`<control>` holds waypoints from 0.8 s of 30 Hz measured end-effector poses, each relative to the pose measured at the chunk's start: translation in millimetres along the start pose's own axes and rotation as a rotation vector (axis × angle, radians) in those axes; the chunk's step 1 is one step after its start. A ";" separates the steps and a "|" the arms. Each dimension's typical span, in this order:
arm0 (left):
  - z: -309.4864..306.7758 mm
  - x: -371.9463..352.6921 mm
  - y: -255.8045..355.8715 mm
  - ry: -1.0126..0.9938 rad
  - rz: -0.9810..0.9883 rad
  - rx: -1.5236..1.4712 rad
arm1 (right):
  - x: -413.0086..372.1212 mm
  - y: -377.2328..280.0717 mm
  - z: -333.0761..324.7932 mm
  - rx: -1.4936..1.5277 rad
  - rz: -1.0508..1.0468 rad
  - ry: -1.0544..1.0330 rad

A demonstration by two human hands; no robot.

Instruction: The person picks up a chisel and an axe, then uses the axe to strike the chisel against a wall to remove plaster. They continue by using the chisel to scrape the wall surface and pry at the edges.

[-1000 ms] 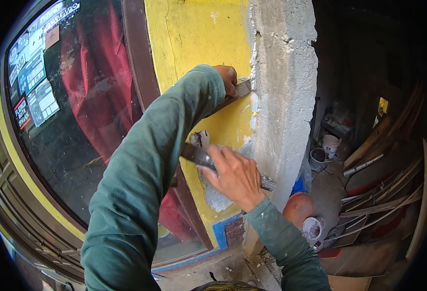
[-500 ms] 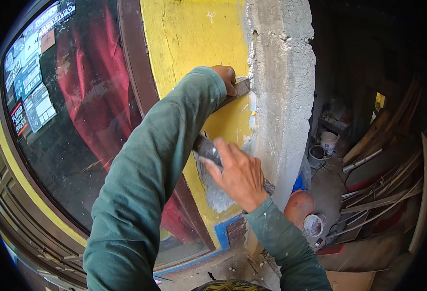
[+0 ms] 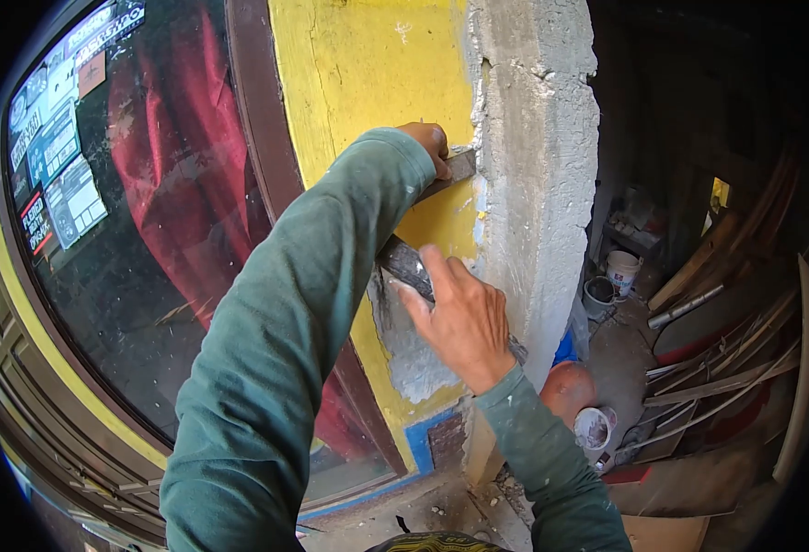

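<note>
My left hand (image 3: 434, 147) is closed around a flat, grey metal blade-like tool (image 3: 460, 166). Its broad end meets the line where the yellow painted wall (image 3: 381, 69) joins the rough concrete edge (image 3: 533, 166). Lower down, my right hand (image 3: 464, 322) wraps round a dark, worn bar-like tool (image 3: 409, 269) with pale spatters. One end of it points up and left beneath my left forearm; the other pokes out by my wrist. Whether it has a head is hidden by the arm. Behind my right hand lies a patch of bare grey plaster (image 3: 413, 368).
A window (image 3: 183, 184) with a brown frame and red curtain is on the left. To the right, on the floor, stand buckets (image 3: 622, 271), a reddish rounded object (image 3: 568, 391) and a white container (image 3: 594, 428). Long wood strips (image 3: 735, 368) are piled at far right.
My right hand and its tool have shifted slightly right and down the wall. My left hand stays in nearly the same place, still holding the blade against the edge.
</note>
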State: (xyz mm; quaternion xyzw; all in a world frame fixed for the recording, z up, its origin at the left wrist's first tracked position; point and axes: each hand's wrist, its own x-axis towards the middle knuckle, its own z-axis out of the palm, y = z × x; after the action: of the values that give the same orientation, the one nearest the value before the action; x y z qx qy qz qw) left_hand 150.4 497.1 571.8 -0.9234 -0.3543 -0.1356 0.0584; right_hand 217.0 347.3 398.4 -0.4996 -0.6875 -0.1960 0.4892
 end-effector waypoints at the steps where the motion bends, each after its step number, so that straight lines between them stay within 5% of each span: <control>1: 5.1 -0.4 -1.2 -0.016 0.006 -0.017 | -1.2 -1.3 1.1 0.020 -0.058 0.006; 4: 2.7 4.8 -2.7 -0.040 0.026 -0.027 | -7.3 1.7 -2.7 -0.027 -0.191 -0.037; 16: 2.4 -2.2 2.8 -0.062 -0.013 -0.041 | 3.8 3.8 -5.8 -0.100 0.009 -0.067; 22: 5.9 4.6 -2.1 -0.055 -0.002 -0.034 | 0.3 4.7 -8.4 -0.055 -0.172 -0.112; 24: 5.4 1.8 -3.5 0.057 0.007 -0.029 | 10.3 10.7 -11.2 -0.097 -0.029 -0.066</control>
State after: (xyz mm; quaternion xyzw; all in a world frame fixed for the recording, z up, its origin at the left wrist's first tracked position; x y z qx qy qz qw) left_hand 150.5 502.0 567.2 -0.9211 -0.3473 -0.1667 0.0558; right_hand 231.6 348.4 410.0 -0.5188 -0.7002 -0.2197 0.4384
